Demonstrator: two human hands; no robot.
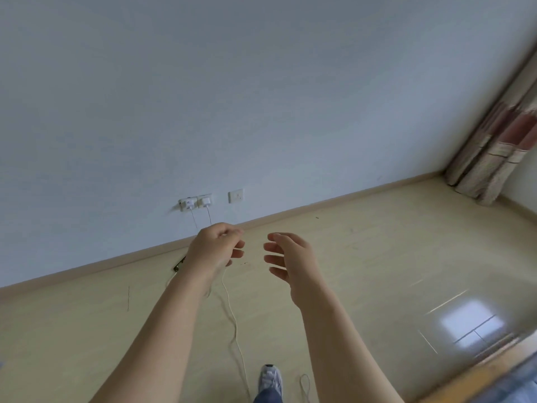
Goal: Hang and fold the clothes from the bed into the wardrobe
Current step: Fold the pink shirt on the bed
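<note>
Both bare arms stretched forward over a pale glossy floor point(363, 257), toward a blue-grey wall point(232, 97). Left hand point(216, 247) at centre frame, fingers curled inward, fingertips near the thumb; whether pinching anything cannot be told, though a thin white cable point(234, 318) seems to run down from just below that hand toward 6 o'clock. Right hand point(286, 257) just beside it at 3 o'clock, apart from it, fingers loosely spread and relaxed, palm turned toward the left hand, holding nothing.

On the wall at 11 o'clock from the hands, two white chargers point(197, 202) plugged into side-by-side sockets, thin cords dropping from each. A third plate, an unused wall socket point(236, 195), slightly to the 3 o'clock side of them. Beige skirting board point(334, 200) along the foot of the wall. A small dark object point(179, 264) on the floor against the skirting at 9 o'clock from the left hand, too small to identify.

Patterned curtain point(499, 152) in red and beige hanging in the corner at 2 o'clock. Window reflection point(472, 318) on the floor at 4 o'clock. At 6 o'clock, one grey-and-white sneaker point(270, 379) with a blue trouser cuff above it. At 5 o'clock, a blurred wooden edge with blue fabric point(520, 382) behind it, possibly the bed; no clothes or wardrobe clearly discernible.
</note>
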